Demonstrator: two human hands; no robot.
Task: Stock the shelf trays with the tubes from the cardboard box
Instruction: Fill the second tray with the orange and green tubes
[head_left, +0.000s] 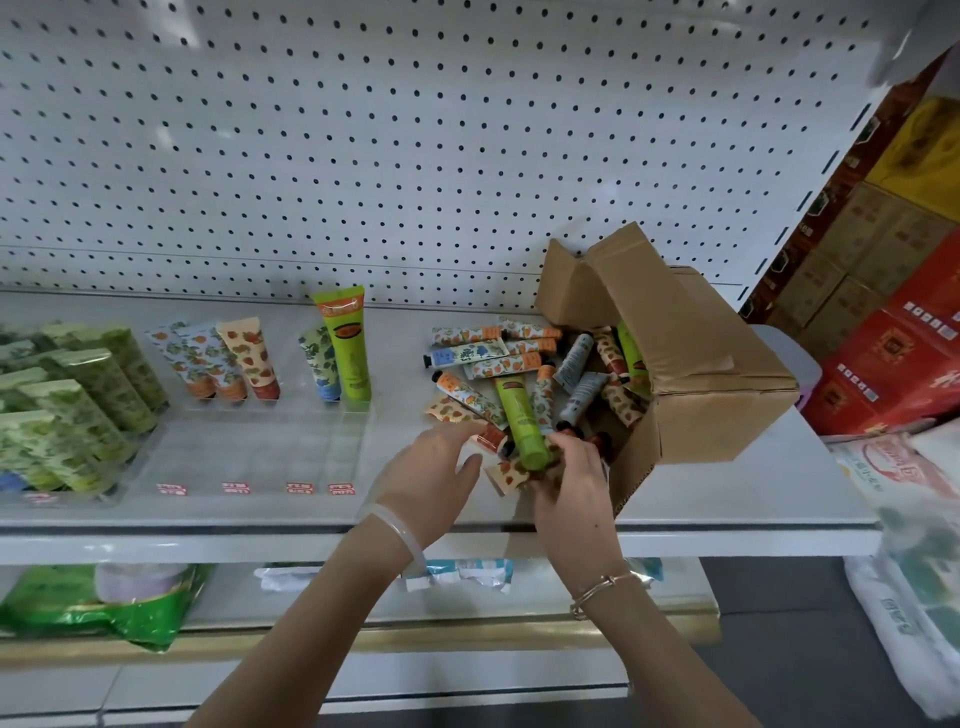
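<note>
Green tube (519, 415), lower end unseen inside clenched right grip (571, 483); left grip (431, 473) spread.

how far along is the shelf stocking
Done: a few standing tubes in the clear tray. In hand: the right hand grips a green tube from the pile, the left hand reaching beside it. Left: most of the pile by the tipped cardboard box, and much tray space.

Lighting: bright, even, diffuse. Shadows: soft, faint under cardboard box (691, 374). Glare: mild sheen on pegboard (363, 130), upper left. Distortion: wide-angle bowing at edges. Focus: centre fairly sharp; left-edge green packets (62, 405), corners blurred.
</note>
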